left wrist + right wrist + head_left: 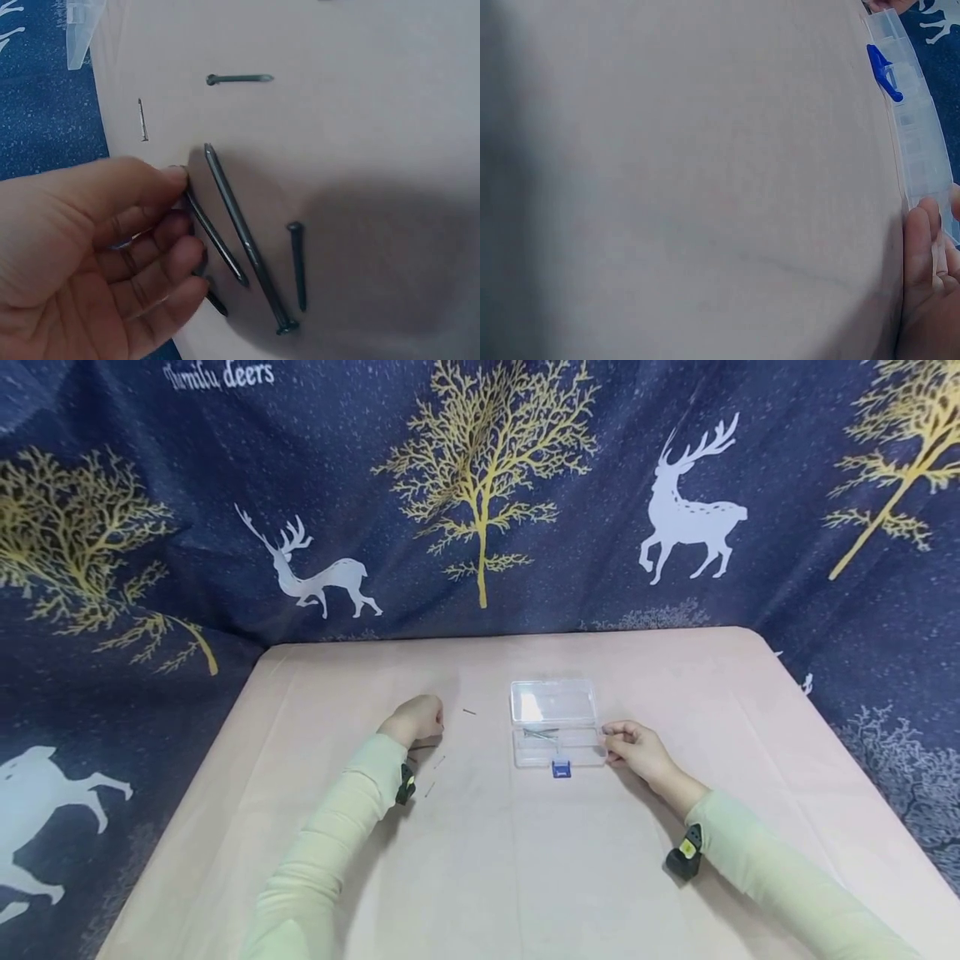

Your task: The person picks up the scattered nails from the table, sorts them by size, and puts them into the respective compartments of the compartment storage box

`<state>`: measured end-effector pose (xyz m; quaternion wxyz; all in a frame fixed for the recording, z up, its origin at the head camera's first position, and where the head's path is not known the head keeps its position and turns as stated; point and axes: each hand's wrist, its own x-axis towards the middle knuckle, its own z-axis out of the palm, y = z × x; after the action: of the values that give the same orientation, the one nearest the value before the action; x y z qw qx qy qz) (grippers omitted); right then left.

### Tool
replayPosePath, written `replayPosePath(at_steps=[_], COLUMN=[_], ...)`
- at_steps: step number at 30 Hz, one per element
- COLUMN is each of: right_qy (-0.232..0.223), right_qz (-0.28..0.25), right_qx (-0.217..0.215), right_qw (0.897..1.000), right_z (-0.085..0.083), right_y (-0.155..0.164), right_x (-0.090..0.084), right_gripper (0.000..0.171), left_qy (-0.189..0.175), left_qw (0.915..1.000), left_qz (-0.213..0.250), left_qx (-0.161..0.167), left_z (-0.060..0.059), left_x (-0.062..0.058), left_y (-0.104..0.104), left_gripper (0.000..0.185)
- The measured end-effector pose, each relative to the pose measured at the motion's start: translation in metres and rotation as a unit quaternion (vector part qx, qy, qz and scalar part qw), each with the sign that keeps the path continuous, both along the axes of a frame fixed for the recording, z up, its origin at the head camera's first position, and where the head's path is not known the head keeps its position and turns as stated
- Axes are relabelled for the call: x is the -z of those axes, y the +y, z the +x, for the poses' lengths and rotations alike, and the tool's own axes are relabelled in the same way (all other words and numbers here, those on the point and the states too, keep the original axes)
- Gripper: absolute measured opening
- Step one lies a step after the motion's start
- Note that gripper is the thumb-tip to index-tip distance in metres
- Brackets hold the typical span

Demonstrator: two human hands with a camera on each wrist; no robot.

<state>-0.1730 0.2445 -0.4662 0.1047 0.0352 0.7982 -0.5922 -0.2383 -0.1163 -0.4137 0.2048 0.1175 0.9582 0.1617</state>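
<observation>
The fingers (161, 225) of the left hand (415, 719) curl around a dark nail (214, 236), pinching its upper end between thumb and fingertips while the rest of the shaft lies on the pink worktop (487, 860). Just beside it lies a longer nail (244, 238), its head pointing toward the near edge, and next to that a short nail (298, 264). A little farther from the hand lie another short nail (240, 79) and a thin pin-like nail (142, 120), each apart from the others.

The fingers (919, 247) of the right hand (637, 747) are gently bent and rest against the right side of a clear plastic box (557, 724), holding it at its wall. The box stands near the middle of the worktop with its lid open toward the far edge; a few nails lie inside it, and a blue latch (561, 768) hangs at its near side. The left hand and the loose nails are to the left of the box, well apart from it.

Around the far and side edges of the worktop hangs a dark blue cloth (150, 485) printed with white deer and golden trees.
</observation>
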Motion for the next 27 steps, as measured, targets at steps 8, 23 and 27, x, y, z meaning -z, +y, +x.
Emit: replayPosePath(at_steps=[8,23,27], right_qy=[-0.004,0.003,0.004], right_qz=[0.015,0.005,0.007], right_qx=[0.005,0.005,0.007], right_qw=[1.000,1.000,1.000], right_z=[0.002,0.001,0.001], right_y=[0.002,0.000,0.000], right_x=[0.001,0.002,0.003], right_gripper=[0.040,0.041,0.039], left_qy=[0.041,0.058,0.081], left_qw=[0.9989,0.9966,0.9939], left_qz=[0.001,0.044,0.057], left_qx=[0.024,0.039,0.049], left_z=[-0.003,-0.002,-0.001], left_x=[0.004,-0.004,-0.008], left_y=[-0.005,-0.010,-0.010], left_gripper=[0.004,0.022,0.015])
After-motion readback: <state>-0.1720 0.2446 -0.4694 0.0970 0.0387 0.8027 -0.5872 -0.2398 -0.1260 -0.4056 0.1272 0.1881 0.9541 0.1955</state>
